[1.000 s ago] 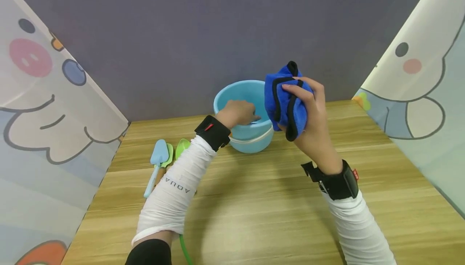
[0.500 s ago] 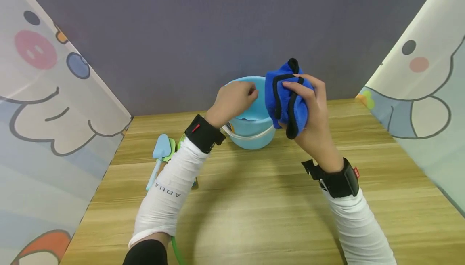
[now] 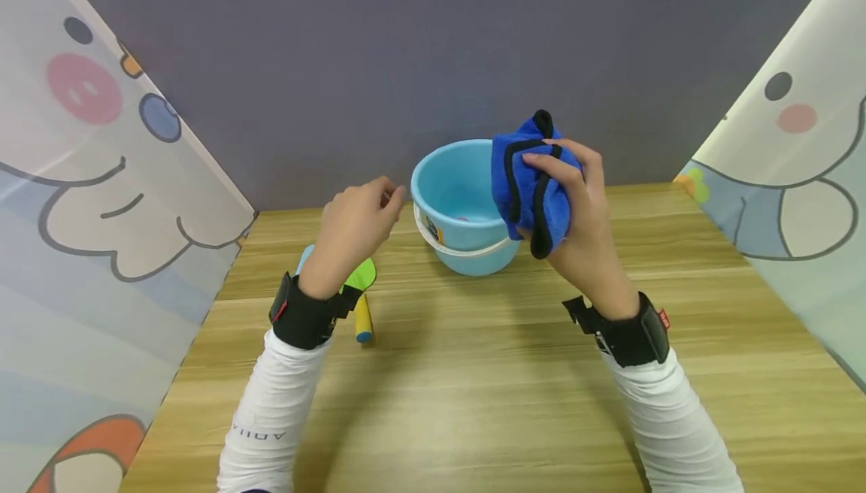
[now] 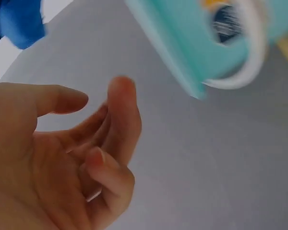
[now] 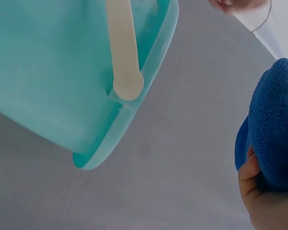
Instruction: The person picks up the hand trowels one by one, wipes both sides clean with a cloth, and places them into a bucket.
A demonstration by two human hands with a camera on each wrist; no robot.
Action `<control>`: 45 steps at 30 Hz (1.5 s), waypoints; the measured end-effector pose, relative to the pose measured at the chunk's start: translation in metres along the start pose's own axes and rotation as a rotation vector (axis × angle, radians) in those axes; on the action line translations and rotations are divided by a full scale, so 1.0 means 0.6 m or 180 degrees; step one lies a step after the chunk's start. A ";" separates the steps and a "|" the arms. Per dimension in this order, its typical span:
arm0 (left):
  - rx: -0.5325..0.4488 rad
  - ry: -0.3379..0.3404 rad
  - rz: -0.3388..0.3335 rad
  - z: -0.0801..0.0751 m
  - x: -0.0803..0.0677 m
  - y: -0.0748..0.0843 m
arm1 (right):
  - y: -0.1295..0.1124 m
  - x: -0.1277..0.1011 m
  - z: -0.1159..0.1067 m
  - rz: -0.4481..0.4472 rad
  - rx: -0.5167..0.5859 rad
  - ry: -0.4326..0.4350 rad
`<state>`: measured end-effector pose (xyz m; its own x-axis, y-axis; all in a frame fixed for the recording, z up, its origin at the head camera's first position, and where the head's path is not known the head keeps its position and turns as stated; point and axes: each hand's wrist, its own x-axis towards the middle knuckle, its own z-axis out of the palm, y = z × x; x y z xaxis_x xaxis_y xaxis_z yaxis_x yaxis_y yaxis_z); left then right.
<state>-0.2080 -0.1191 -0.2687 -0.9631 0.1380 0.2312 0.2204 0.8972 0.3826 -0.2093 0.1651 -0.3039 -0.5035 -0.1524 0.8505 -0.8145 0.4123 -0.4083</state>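
Note:
A light blue bucket (image 3: 452, 192) with a white handle (image 3: 467, 251) stands on the wooden table (image 3: 487, 373) near the back wall. My right hand (image 3: 564, 207) grips a bunched blue cloth with black trim (image 3: 528, 185), held up just right of the bucket's rim. The cloth (image 5: 273, 129) and the bucket (image 5: 53, 81) also show in the right wrist view. My left hand (image 3: 358, 219) hovers left of the bucket with loosely curled fingers (image 4: 117, 120) and holds nothing. The bucket's edge (image 4: 201, 43) appears in the left wrist view.
Toy shovels lie on the table under my left wrist: a green scoop (image 3: 361, 275) with a yellow and blue handle (image 3: 363, 320), and a pale blue one (image 3: 304, 256) mostly hidden. Cartoon-printed panels (image 3: 101, 200) wall in both sides. A grey wall (image 3: 406, 57) stands behind.
My left hand has pulled out of the bucket and moved left and back, away from the rim. The right hand keeps the blue cloth in about the same spot.

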 end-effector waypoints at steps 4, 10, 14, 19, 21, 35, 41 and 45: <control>0.0526 0.0094 -0.0031 0.032 -0.039 -0.044 | 0.001 -0.002 0.003 0.0007 0.0059 -0.0041; 0.1253 0.0122 -0.0272 0.100 -0.102 -0.104 | 0.003 -0.005 0.004 0.0041 0.0010 -0.0047; 0.1736 0.0517 -0.0017 0.146 -0.138 -0.132 | 0.004 -0.009 0.001 0.0086 -0.0039 -0.0037; 0.2325 0.1081 0.0479 0.187 -0.164 -0.158 | 0.003 -0.009 0.004 0.0053 -0.0065 -0.0092; 0.2216 0.0921 0.0443 0.193 -0.168 -0.162 | 0.002 -0.009 0.006 0.0035 -0.0057 -0.0124; 0.1415 0.0051 -0.0273 0.205 -0.139 -0.183 | -0.002 -0.008 0.012 -0.0022 -0.0024 -0.0169; 0.1415 0.0055 -0.0250 0.208 -0.141 -0.193 | -0.002 -0.008 0.012 -0.0027 -0.0020 -0.0137; 0.1581 0.0344 -0.0024 0.204 -0.148 -0.191 | -0.001 -0.008 0.011 -0.0030 -0.0054 -0.0188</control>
<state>-0.1666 -0.1830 -0.4424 -0.9371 0.1102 0.3313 0.0881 0.9928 -0.0809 -0.2081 0.1595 -0.3101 -0.5124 -0.2088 0.8329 -0.8145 0.4256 -0.3944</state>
